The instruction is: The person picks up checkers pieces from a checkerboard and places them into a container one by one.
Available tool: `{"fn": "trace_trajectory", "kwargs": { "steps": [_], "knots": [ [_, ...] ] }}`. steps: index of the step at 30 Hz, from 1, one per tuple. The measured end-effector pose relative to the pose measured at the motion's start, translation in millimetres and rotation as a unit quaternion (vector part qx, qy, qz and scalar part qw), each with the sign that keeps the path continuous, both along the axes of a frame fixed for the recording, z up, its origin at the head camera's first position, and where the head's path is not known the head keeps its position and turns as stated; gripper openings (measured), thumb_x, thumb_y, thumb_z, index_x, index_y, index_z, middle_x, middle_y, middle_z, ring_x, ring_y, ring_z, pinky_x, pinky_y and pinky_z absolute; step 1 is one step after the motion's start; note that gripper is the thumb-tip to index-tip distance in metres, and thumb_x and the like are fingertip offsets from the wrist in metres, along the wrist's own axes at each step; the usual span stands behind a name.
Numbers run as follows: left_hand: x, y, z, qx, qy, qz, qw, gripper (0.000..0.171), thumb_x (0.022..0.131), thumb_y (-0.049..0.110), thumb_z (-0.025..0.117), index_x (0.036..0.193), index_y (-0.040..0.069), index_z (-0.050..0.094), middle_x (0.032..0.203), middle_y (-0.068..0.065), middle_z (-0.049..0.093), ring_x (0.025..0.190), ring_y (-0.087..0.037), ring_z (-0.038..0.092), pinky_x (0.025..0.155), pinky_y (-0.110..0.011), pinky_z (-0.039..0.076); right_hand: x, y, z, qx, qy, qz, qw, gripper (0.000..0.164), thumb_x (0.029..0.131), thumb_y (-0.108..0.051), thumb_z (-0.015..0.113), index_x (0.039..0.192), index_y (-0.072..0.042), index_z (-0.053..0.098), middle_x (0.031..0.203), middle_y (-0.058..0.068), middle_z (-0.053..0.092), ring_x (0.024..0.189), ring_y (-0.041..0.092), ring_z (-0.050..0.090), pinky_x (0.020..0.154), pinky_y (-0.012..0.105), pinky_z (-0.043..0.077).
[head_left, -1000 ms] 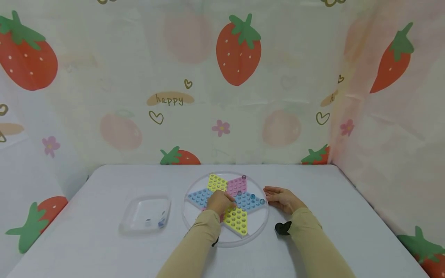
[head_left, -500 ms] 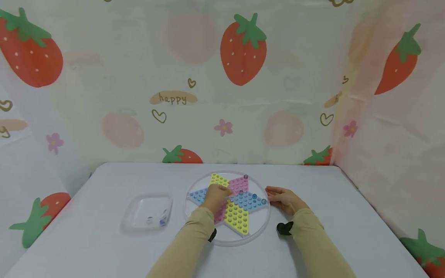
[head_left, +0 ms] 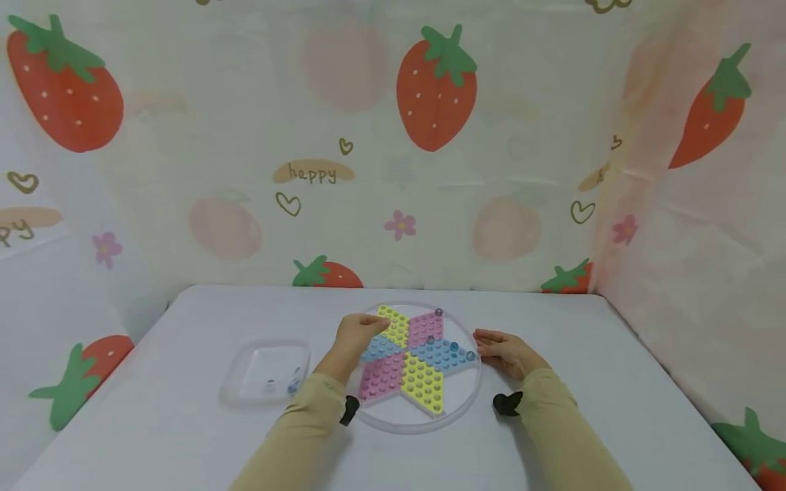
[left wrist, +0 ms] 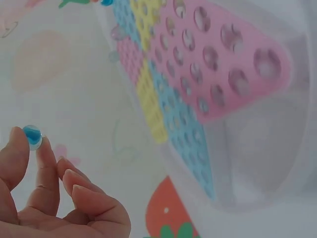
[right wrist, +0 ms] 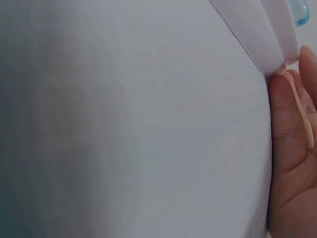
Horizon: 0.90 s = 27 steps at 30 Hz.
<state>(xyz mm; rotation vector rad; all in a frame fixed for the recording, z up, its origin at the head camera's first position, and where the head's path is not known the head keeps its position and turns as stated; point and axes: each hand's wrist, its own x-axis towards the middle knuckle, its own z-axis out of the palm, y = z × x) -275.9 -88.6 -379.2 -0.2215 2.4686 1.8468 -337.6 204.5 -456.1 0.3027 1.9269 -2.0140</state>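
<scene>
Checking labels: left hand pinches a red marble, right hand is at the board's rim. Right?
Not red: the left wrist view shows the marble clear with blue inside. Left hand does pinch it; right hand is at the board's rim.

dim, diffuse light casts soft shadows, the right wrist view darkest leftward.

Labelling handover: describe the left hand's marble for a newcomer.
On the white table sits a round star-patterned board. At its left in the head view, the left hand pinches the marble: clear, blue inside, the only one seen held.
</scene>
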Motion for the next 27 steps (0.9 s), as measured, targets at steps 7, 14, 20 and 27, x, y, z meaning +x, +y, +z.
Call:
{"fn": "trace_trajectory", "kwargs": {
  "steps": [7, 14, 20, 27],
  "knots": [
    [10.2, -16, 11.1, 0.016, 0.022, 0.018, 0.9995, 0.030, 0.097, 0.017, 0.061, 0.115, -0.007, 0.065, 0.120, -0.020, 0.061, 0.117, -0.035, 0.052, 0.100, -0.049, 0.040, -0.9, 1, -1.0, -0.001, -0.005, -0.002, 1.000, 0.060, 0.089, 0.008, 0.063, 0.145, 0.003, 0.040, 0.148, 0.020, 0.041, 0.102, 0.013, 0.060, 0.090, 0.029, 0.050],
    [17.6, -34, 19.5, 0.017, 0.022, 0.033, 0.9991, 0.033, 0.096, 0.019, 0.062, 0.119, -0.006, 0.063, 0.123, -0.020, 0.060, 0.117, -0.033, 0.050, 0.102, -0.049, 0.038, -0.7, 1, -0.1, -0.014, 0.002, 0.007, 1.000, 0.059, 0.090, 0.009, 0.062, 0.144, 0.005, 0.039, 0.146, 0.019, 0.043, 0.095, 0.009, 0.061, 0.085, 0.026, 0.052],
    [23.0, -49, 23.1, 0.018, 0.016, 0.038, 0.9990, 0.036, 0.096, 0.018, 0.062, 0.122, -0.006, 0.061, 0.125, -0.022, 0.058, 0.122, -0.034, 0.046, 0.107, -0.052, 0.032, -0.1, 1, 1.1, -0.008, -0.001, 0.006, 1.000, 0.061, 0.089, 0.007, 0.064, 0.144, 0.004, 0.040, 0.146, 0.019, 0.044, 0.102, 0.013, 0.060, 0.089, 0.028, 0.051],
    [30.3, -69, 26.8, 0.023, 0.018, 0.039, 0.9988, 0.041, 0.098, 0.020, 0.059, 0.127, -0.008, 0.057, 0.133, -0.024, 0.052, 0.131, -0.039, 0.038, 0.110, -0.055, 0.025, 0.2, 2, 2.8, -0.006, -0.008, 0.007, 1.000, 0.060, 0.087, 0.005, 0.068, 0.142, 0.002, 0.046, 0.141, 0.018, 0.050, 0.106, 0.016, 0.060, 0.091, 0.029, 0.050]
  ]
}}
